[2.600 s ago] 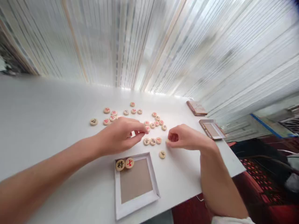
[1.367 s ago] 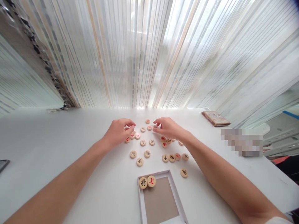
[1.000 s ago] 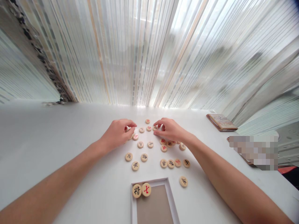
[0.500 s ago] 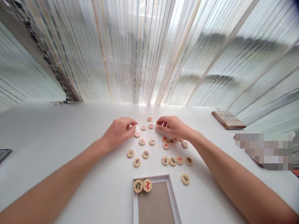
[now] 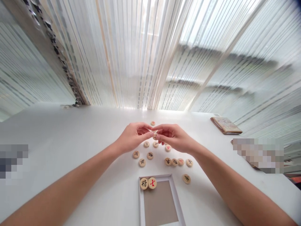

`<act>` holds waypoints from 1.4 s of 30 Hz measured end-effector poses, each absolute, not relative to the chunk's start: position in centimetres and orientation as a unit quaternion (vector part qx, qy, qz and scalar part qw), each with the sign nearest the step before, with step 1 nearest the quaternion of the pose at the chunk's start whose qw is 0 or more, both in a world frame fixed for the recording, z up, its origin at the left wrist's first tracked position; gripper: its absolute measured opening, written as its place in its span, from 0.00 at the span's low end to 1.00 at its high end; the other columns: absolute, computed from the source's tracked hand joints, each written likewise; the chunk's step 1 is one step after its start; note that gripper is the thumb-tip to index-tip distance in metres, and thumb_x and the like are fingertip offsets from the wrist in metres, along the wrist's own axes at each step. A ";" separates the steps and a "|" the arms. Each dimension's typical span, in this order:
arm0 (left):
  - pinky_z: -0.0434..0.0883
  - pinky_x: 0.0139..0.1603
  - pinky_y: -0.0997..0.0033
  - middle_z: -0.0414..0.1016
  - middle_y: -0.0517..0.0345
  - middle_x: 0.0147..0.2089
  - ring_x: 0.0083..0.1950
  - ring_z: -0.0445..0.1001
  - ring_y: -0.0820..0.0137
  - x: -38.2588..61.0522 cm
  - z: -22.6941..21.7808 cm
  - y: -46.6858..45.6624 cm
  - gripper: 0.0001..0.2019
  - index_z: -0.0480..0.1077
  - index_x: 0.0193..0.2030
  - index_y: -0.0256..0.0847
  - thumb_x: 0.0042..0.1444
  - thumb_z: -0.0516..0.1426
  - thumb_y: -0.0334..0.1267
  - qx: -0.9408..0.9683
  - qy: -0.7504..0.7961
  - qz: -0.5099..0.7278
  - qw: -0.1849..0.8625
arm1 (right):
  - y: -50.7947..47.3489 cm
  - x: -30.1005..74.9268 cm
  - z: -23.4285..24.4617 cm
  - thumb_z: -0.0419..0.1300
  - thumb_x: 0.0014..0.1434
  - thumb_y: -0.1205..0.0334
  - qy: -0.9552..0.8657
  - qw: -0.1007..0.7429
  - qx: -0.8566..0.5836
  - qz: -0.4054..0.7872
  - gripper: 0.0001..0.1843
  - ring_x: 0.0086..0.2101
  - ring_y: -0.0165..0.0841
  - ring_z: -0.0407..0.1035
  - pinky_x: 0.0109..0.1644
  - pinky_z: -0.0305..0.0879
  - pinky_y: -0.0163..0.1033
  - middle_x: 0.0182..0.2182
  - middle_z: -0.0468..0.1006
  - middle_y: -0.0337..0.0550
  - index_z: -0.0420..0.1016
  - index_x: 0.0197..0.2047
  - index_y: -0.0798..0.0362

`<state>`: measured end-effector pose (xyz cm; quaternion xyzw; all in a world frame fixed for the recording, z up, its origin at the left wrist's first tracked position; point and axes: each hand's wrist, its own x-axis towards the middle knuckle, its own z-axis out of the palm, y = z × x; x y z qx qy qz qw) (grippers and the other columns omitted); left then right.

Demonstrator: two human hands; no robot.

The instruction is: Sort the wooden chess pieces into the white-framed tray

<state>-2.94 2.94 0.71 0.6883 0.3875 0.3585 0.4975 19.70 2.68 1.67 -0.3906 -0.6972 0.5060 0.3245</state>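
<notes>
My left hand (image 5: 133, 137) and my right hand (image 5: 175, 138) meet fingertip to fingertip above the white table (image 5: 70, 150). Both are closed in a pinch. A round wooden chess piece (image 5: 155, 136) shows between the fingertips, held by my right hand. What my left fingers pinch is hidden. Below the hands, several wooden chess pieces (image 5: 174, 162) with red or black characters lie scattered. A shallow white box (image 5: 141, 204) with a brown floor sits near me, holding a black-marked piece (image 5: 144, 183) and a red-marked piece (image 5: 152, 182) in its far left corner.
A brown flat box (image 5: 225, 125) lies at the table's far right, with a blurred-out patch nearer on the right edge. White striped curtains hang behind the table. A single piece (image 5: 153, 123) lies beyond the hands.
Both hands lifted off the scattered pieces and came together above them, fingertips touching. The view shifted slightly.
</notes>
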 end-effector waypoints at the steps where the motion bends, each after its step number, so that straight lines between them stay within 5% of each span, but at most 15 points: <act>1: 0.79 0.45 0.63 0.88 0.47 0.44 0.45 0.85 0.61 -2.8 0.9 2.6 0.19 0.81 0.52 0.38 0.61 0.68 0.49 0.674 0.378 0.360 0.523 | 2.3 19.6 1.8 0.76 0.57 0.50 -0.682 0.341 -0.388 0.517 0.23 0.32 0.36 0.80 0.36 0.76 0.40 0.32 0.85 0.43 0.83 0.50 0.54; 7: 0.76 0.41 0.67 0.86 0.50 0.37 0.39 0.81 0.66 -2.3 2.0 -0.2 0.14 0.85 0.41 0.38 0.60 0.69 0.49 0.655 0.378 0.341 0.558 | -0.8 19.8 1.7 0.84 0.44 0.54 -0.569 0.428 -0.407 0.572 0.23 0.29 0.34 0.79 0.33 0.75 0.39 0.30 0.86 0.44 0.84 0.38 0.55; 14: 0.77 0.37 0.69 0.83 0.53 0.32 0.33 0.79 0.68 -2.0 1.3 -4.8 0.11 0.84 0.37 0.39 0.57 0.70 0.45 0.615 0.387 0.366 0.581 | -5.9 19.3 0.1 0.80 0.53 0.52 -0.468 0.429 -0.412 0.654 0.16 0.31 0.33 0.77 0.39 0.75 0.40 0.30 0.85 0.45 0.90 0.40 0.52; 23: 0.82 0.42 0.63 0.87 0.52 0.37 0.40 0.86 0.62 -1.9 -0.6 -6.9 0.08 0.83 0.41 0.42 0.63 0.66 0.43 0.599 0.373 0.406 0.580 | -7.6 18.7 -0.9 0.80 0.52 0.54 -0.466 0.442 -0.418 0.643 0.12 0.30 0.35 0.79 0.38 0.81 0.42 0.29 0.85 0.44 0.89 0.37 0.51; 33: 0.79 0.36 0.65 0.84 0.57 0.34 0.34 0.80 0.67 -0.9 -0.7 -6.7 0.05 0.86 0.40 0.49 0.62 0.67 0.34 0.658 0.343 0.462 0.486 | -8.2 18.8 0.0 0.84 0.46 0.55 -0.474 0.484 -0.435 0.593 0.14 0.30 0.37 0.80 0.35 0.82 0.42 0.30 0.85 0.43 0.87 0.31 0.48; 42: 0.84 0.37 0.68 0.88 0.53 0.39 0.39 0.86 0.63 -0.7 -0.3 -6.9 0.08 0.86 0.47 0.43 0.64 0.67 0.39 0.547 0.359 0.406 0.639 | -7.8 19.4 -0.4 0.82 0.51 0.59 -0.432 0.461 -0.423 0.650 0.10 0.28 0.31 0.79 0.34 0.80 0.34 0.27 0.84 0.40 0.88 0.34 0.51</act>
